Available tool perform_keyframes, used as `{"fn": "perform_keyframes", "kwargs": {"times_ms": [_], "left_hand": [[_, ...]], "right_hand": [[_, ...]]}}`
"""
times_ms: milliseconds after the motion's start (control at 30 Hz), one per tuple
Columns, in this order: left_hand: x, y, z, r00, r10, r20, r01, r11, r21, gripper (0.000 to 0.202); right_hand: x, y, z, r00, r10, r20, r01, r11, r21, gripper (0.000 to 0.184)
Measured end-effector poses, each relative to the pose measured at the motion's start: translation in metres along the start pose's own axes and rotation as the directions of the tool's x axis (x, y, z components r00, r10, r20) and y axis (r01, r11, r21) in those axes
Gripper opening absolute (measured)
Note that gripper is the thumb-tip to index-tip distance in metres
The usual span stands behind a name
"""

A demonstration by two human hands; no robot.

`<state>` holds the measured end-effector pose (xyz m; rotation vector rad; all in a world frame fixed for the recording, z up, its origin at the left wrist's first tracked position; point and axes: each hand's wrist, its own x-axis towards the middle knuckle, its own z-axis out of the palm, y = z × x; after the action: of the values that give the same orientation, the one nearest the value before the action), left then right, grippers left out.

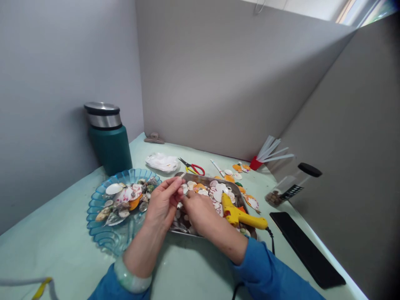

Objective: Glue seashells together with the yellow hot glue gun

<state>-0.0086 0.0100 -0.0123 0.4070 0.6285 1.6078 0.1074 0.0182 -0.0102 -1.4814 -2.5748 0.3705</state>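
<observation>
My left hand is raised over the left end of a metal tray, thumb and forefinger pinched together. A thin whitish piece sticks up from its fingertips, too small to name. Close beside it, my right hand is closed, with curled fingers pointing toward the left hand. Whatever its fingertips hold is hidden. Inside the tray lie many seashells, white, orange and speckled. A yellow hot glue gun rests across the tray's right side, its black cord running down toward the table.
To the left, a blue scalloped plate carries more shells; a green bottle stands behind. Pliers, a white dish and a pen lie beyond the tray. At right are glue sticks, a clear jar and a black phone.
</observation>
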Motion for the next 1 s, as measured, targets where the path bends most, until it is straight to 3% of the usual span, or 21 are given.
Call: {"fn": "perform_keyframes", "kwargs": {"times_ms": [133,333,400,500,567,633,833,900,1000], "left_hand": [[-0.001,-0.001,-0.001,1.0,0.003,-0.002,-0.003,1.0,0.023,0.022],[-0.006,-0.003,0.003,0.999,-0.043,0.029,0.04,0.994,0.103,0.024],[-0.007,-0.005,0.005,0.998,-0.054,0.033,0.048,0.985,0.164,0.024],[-0.01,-0.007,0.008,0.997,-0.077,0.031,0.066,0.962,0.264,0.023],[-0.011,-0.009,0.009,0.995,-0.096,0.038,0.079,0.943,0.325,0.021],[-0.013,-0.012,0.01,0.993,-0.111,0.052,0.083,0.922,0.377,0.019],[-0.015,-0.019,0.01,0.991,-0.13,0.043,0.094,0.876,0.472,0.02],[-0.015,-0.02,0.011,0.99,-0.133,0.035,0.099,0.863,0.495,0.021],[-0.016,-0.022,0.01,0.989,-0.145,0.032,0.108,0.85,0.515,0.021]], "right_hand": [[-0.016,0.01,-0.017,1.0,-0.019,0.002,0.018,0.953,0.304,0.013],[-0.041,0.027,-0.035,0.993,-0.084,0.083,-0.002,0.691,0.723,0.02],[-0.046,0.034,-0.034,0.994,-0.078,0.077,-0.023,0.539,0.842,0.021],[-0.048,0.046,-0.035,0.998,-0.03,0.056,-0.049,0.216,0.975,0.02],[-0.049,0.051,-0.04,1.0,0.02,0.024,-0.026,0.116,0.993,0.02],[-0.051,0.055,-0.046,0.997,0.082,-0.015,0.005,0.122,0.993,0.021],[-0.055,0.053,-0.055,0.977,0.171,-0.127,0.076,0.282,0.957,0.02],[-0.055,0.051,-0.051,0.967,0.171,-0.189,0.109,0.392,0.913,0.019],[-0.056,0.05,-0.044,0.909,0.139,-0.393,0.204,0.675,0.709,0.016]]}}
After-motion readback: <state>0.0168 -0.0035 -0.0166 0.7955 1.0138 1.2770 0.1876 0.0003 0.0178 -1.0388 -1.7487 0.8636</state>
